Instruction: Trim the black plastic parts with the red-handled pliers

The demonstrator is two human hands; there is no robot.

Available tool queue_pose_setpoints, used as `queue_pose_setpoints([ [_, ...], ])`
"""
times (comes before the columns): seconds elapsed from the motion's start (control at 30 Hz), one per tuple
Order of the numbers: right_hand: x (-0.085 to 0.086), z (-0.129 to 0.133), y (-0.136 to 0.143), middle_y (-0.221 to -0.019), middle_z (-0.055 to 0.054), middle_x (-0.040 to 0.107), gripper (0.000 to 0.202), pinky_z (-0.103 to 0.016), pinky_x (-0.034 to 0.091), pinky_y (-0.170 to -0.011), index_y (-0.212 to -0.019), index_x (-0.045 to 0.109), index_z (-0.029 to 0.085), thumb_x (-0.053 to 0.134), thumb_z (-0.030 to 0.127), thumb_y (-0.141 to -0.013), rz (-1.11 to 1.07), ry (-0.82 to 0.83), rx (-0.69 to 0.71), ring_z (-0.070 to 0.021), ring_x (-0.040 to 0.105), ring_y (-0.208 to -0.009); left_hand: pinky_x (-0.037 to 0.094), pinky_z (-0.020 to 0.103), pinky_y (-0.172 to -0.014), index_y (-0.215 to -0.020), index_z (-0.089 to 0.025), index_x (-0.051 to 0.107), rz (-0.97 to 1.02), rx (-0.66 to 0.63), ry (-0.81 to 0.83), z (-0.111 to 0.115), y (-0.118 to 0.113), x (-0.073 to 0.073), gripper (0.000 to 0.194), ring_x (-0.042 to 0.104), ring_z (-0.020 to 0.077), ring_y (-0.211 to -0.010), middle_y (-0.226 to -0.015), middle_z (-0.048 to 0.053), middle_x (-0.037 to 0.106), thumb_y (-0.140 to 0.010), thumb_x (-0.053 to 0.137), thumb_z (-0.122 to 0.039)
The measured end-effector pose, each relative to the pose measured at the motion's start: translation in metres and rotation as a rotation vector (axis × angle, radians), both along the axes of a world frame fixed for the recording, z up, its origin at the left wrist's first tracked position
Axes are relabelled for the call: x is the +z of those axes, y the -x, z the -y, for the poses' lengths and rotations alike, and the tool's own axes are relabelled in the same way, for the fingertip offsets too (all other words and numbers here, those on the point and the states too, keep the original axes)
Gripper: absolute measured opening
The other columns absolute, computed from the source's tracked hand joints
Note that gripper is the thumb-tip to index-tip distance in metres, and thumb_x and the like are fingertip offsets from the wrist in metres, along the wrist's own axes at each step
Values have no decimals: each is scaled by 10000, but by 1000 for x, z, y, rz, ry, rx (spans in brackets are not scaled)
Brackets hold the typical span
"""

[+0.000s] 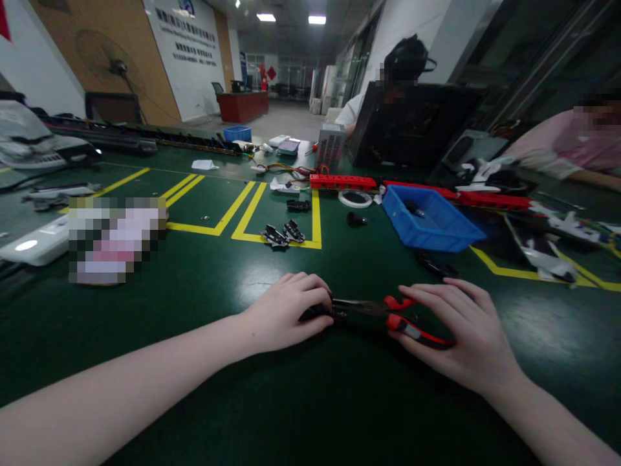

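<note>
Low in the middle of the view, my left hand is closed around a small black part held just above or on the green table. My right hand grips red-handled pliers, whose handles are spread apart. The metal jaws point left and meet or overlap the black part beside my left fingertips; whether they pinch it is too dark to tell. Beyond my hands, black and silver broken pieces lie inside a yellow-taped outline, with a small black piece behind them.
A blue bin stands at the right, a black object before it. A black cylinder, white ring and red power strip lie behind. A white device is left. Two people sit across the table.
</note>
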State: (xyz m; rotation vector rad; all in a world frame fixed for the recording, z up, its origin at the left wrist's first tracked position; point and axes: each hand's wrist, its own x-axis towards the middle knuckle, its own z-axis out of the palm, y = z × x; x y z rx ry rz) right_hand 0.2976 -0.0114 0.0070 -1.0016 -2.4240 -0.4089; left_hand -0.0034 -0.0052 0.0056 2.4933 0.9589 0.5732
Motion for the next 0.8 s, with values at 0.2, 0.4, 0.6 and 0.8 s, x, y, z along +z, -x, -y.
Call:
queue_pose_setpoints([
  [0.2, -1, -1, 1, -1057, -96, 678, 465, -509, 410, -916, -1207, 535, 209, 674, 360, -790, 1, 2, 13, -279, 645, -944, 450, 386, -882, -997, -198, 606, -3, -2, -14, -1, 0, 0, 91, 565, 211, -1009, -1125, 38, 604, -917, 586, -236],
  [0.4, 0, 1, 1, -1069, -84, 678, 486, -513, 418, -915, -1225, 534, 230, 680, 358, -779, -9, 11, 19, -285, 646, -950, 458, 377, -873, -935, -193, 601, 12, 1, -6, -1, 0, -1, 44, 571, 209, -1012, -1155, 41, 592, -907, 593, -227],
  [0.6, 0, 2, 3, -1048, -80, 681, 455, -501, 414, -925, -1202, 554, 229, 665, 372, -784, -8, 12, 36, -275, 646, -942, 461, 380, -874, -925, -191, 596, 7, 2, -10, -1, 0, -1, 36, 571, 216, -1012, -1143, 47, 597, -908, 579, -218],
  [0.8, -1, 2, 4, -1052, -75, 681, 476, -491, 405, -950, -1200, 554, 224, 683, 368, -766, 22, 33, 63, -262, 645, -950, 448, 390, -902, -958, -193, 598, -5, -1, -18, -1, 0, -1, 64, 567, 218, -1017, -1145, 51, 596, -912, 554, -198],
])
